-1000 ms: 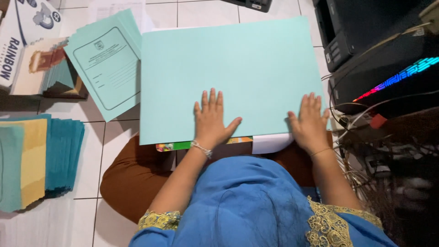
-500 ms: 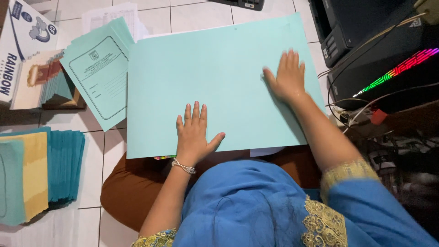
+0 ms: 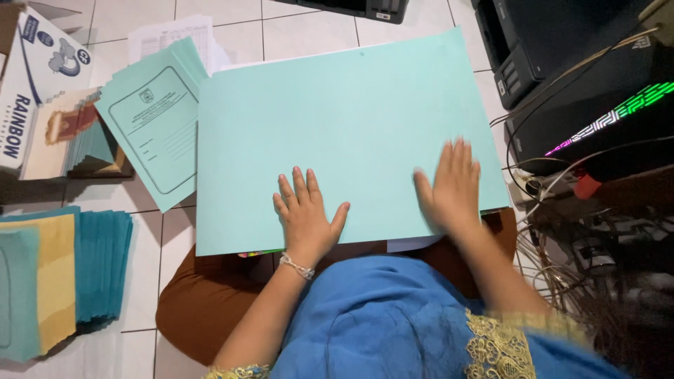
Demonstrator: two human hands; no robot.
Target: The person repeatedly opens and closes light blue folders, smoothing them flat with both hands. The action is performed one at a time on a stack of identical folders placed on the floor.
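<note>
Her right hand (image 3: 449,186) has slid back down from the sheet's (image 3: 344,126) upper right to its lower edge, blurred, while her left hand (image 3: 305,210) stays flat, both open, smoothing it mid-frame.

The floor (image 3: 309,28) is laid with pale square tiles and thin dark grout lines, evenly lit. Along its right edge stands a black computer case (image 3: 597,105) with a strip of rainbow lighting. Just beyond the case sits a black printer (image 3: 516,42), and below it lies a tangle of cables (image 3: 562,231). Well to the left of the case, stacks of teal and yellow paper (image 3: 63,274) rest on the tiles.
</note>
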